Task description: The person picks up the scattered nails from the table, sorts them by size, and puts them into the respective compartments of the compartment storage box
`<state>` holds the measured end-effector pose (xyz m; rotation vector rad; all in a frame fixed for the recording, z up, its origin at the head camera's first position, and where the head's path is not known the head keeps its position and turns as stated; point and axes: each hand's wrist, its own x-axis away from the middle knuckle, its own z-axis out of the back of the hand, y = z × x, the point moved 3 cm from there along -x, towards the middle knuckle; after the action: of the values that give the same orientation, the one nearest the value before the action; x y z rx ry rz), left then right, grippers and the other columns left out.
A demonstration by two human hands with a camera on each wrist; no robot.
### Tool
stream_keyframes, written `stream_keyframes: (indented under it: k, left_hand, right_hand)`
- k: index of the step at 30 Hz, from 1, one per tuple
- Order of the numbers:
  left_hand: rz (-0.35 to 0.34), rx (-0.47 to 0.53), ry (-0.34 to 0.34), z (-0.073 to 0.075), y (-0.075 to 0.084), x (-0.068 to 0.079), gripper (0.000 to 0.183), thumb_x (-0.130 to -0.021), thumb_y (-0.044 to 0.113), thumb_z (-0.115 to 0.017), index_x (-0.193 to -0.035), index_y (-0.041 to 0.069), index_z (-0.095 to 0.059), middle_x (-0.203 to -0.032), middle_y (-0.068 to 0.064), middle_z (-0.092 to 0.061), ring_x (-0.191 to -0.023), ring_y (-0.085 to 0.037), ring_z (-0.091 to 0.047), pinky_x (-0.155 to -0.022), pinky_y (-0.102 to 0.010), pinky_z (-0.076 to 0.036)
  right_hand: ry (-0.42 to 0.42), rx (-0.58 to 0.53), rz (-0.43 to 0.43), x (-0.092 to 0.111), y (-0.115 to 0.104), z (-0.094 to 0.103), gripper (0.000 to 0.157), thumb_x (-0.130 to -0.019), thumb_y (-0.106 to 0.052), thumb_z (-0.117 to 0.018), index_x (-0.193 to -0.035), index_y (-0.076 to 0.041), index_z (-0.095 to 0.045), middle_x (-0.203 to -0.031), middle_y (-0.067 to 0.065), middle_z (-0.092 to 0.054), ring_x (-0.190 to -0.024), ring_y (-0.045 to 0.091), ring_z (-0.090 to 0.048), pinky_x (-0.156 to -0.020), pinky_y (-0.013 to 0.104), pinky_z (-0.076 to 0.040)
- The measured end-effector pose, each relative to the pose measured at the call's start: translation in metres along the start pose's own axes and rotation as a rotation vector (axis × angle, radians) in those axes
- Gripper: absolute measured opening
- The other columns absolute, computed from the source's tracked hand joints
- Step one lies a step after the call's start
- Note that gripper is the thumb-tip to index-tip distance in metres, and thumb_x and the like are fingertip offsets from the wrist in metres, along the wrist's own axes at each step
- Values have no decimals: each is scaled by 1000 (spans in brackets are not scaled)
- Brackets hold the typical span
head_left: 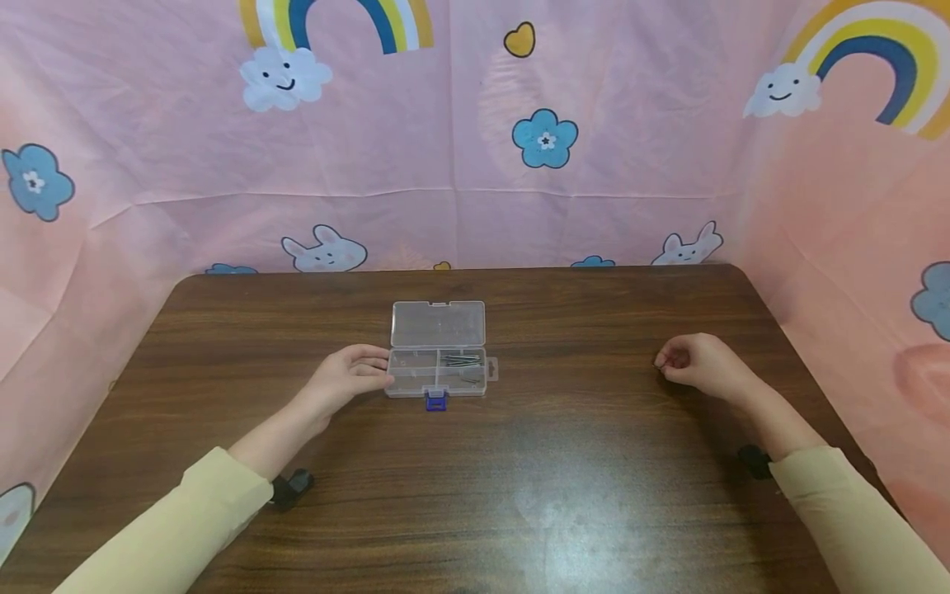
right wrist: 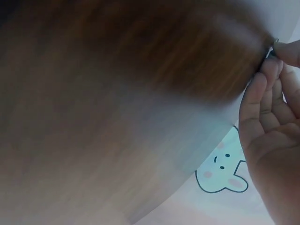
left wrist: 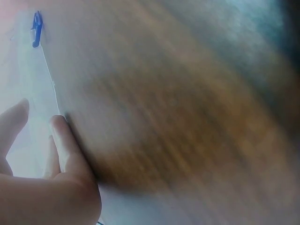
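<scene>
A clear plastic storage box [head_left: 411,384] stands on the table with its lid [head_left: 438,323] folded back and a blue latch [head_left: 435,402] hanging at the front. Several thin metal screws or nails [head_left: 460,360] lie in its back right compartment. A smaller metal piece [head_left: 471,380] is in the front right one. My left hand [head_left: 349,375] touches the box's left end with fairly straight fingers and thumb. Far to the right, just over the table, my right hand [head_left: 701,363] pinches a small metal piece [right wrist: 276,41] between thumb and fingertips. Its kind is mostly hidden.
The brown wooden table [head_left: 549,478] stretches across the view, with glare at the front. A pink patterned cloth [head_left: 631,165] hangs behind and along both sides. A clear hanging tab [head_left: 493,369] juts from the box's right end.
</scene>
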<state>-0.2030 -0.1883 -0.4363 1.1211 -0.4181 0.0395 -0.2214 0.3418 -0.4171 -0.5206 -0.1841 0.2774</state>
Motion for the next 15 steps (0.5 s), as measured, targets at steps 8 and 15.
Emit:
stream_keyframes:
  k: [8, 15]
  left_hand:
    - [13, 12, 4, 0, -1, -1, 62, -99, 21, -75, -151, -1, -49, -148, -25, -61, -130, -33, -65, -117, -56, -45]
    - [12, 14, 4, 0, -2, -1, 62, -99, 21, -75, -151, -1, -49, -148, -24, -61, -128, -30, -66, -117, -56, -44]
  right_hand:
    - [24, 2, 52, -9, -11, -2, 7, -91, -1, -75, -98, -4, -77, -92, 4, -76, -83, 15, -62, -73, 22, -53]
    - [40, -4, 101, -21, -23, -5, 7, -90, 1, -74, -96, -4, -76, -90, 5, -75, -81, 11, -61, -72, 23, -52]
